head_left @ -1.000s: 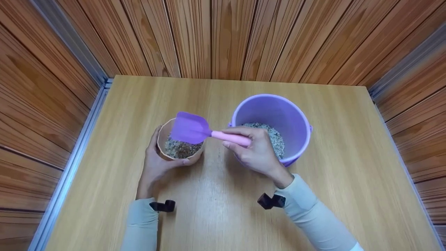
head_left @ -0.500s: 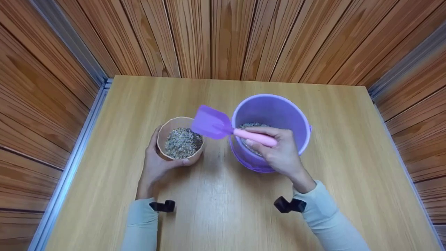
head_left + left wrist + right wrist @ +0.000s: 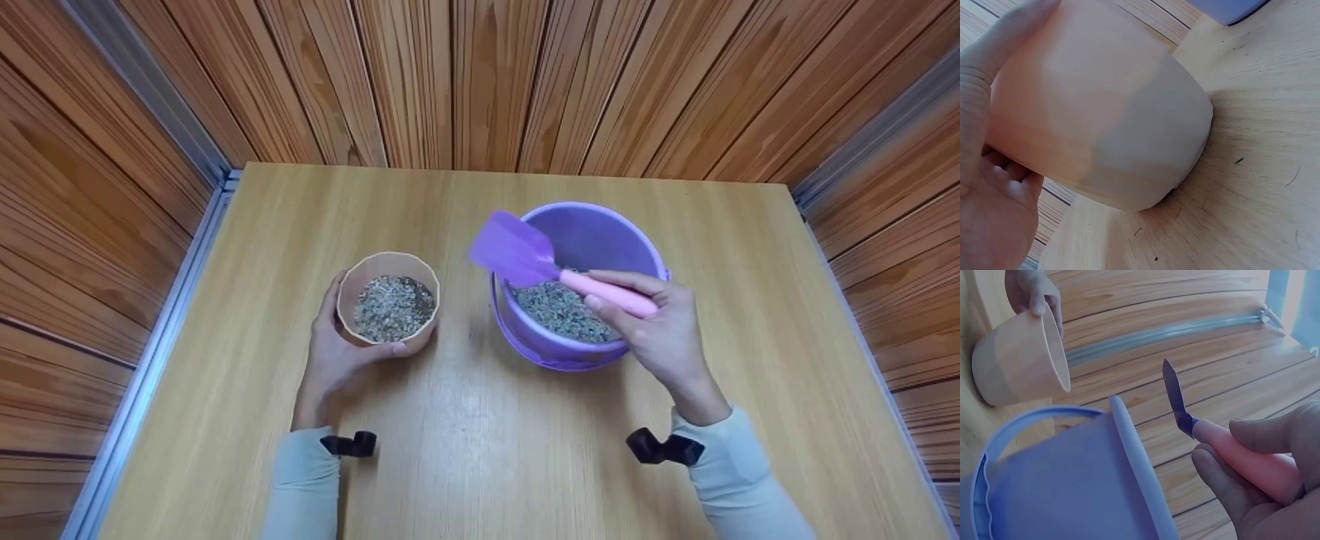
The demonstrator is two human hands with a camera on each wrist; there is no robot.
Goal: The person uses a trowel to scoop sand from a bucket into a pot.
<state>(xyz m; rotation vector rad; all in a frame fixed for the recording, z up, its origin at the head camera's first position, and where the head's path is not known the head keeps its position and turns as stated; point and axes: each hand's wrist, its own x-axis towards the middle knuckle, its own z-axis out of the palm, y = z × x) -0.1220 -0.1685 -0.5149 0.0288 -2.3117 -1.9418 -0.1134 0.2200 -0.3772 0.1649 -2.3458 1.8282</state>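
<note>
My right hand (image 3: 671,330) grips the pink handle of a toy shovel (image 3: 517,251) with a purple blade. The blade hangs over the left part of a purple bucket (image 3: 651,259), above its rim in the right wrist view. Grey gravel (image 3: 562,311) lies in the bottom of the bucket. To the left, a peach-coloured flowerpot (image 3: 416,346) stands on the table, with gravel and a darker brown patch inside. My left hand (image 3: 337,360) is curled round the pot's near left side, the thumb along its front. In the left wrist view the pot's wall (image 3: 1089,101) hides most of the fingers.
The wooden table (image 3: 465,465) runs back to a wood-plank wall (image 3: 487,82). More planks and metal rails (image 3: 187,255) border the sides. The bucket's handle (image 3: 517,341) hangs down at its front left. Small dark specks lie near the pot in the left wrist view.
My right hand has carried the shovel rightward, from above the pot to above the bucket. More of the pot's gravel shows now. The left hand and pot have stayed put.
</note>
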